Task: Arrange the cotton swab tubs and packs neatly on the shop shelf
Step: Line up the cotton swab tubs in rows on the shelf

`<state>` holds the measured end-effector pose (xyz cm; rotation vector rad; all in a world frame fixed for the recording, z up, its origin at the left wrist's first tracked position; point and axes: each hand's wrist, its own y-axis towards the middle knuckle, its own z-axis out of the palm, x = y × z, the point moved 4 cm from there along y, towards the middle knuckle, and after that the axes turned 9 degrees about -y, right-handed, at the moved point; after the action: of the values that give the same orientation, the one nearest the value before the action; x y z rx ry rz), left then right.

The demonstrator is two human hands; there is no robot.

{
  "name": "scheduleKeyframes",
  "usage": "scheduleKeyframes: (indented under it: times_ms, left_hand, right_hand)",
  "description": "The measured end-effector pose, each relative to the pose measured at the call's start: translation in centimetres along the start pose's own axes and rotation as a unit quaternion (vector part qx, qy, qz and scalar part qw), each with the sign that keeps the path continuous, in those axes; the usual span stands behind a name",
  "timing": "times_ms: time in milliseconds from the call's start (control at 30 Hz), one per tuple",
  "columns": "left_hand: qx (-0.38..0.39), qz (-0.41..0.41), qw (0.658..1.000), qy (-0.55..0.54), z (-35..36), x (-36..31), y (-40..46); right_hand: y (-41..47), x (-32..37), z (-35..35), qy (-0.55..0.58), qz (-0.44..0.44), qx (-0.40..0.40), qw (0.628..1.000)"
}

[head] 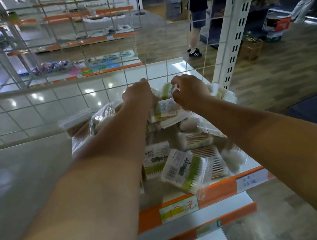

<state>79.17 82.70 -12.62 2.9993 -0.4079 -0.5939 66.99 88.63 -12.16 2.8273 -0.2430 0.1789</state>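
A loose heap of cotton swab packs (185,170) in clear wrap with green and white labels lies on the right part of the white shop shelf (34,167). Both my arms reach over the heap to its far side by the wire grid. My left hand (139,94) curls over a pack at the back of the heap. Beside it, my right hand (187,91) holds fingers bent over a green-labelled pack (165,108). A clear tub of swabs (75,122) lies at the heap's left edge. Several packs lean at angles near the front.
A white wire grid (85,94) backs the shelf, and a slotted white upright (231,43) stands at its right end. Orange price strips (218,190) edge this shelf and those below. A person (195,11) stands in the aisle beyond.
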Motion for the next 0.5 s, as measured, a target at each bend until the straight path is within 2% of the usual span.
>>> scheduleKeyframes:
  times_ms: [200,400,500]
  left_hand:
    - [-0.022,-0.009,1.0,-0.004,-0.2,0.0,-0.1]
    - [-0.056,0.011,0.997,-0.042,-1.9,-0.7,-0.6]
    - [-0.049,0.011,0.997,-0.056,-3.2,-0.7,-0.9]
  right_hand:
    - [0.2,-0.3,0.1,0.018,0.006,0.003,1.0]
    - [0.1,0.7,-0.1,0.107,0.017,-0.005,0.994]
    - [-0.3,1.1,-0.6,0.133,0.019,-0.013,0.991]
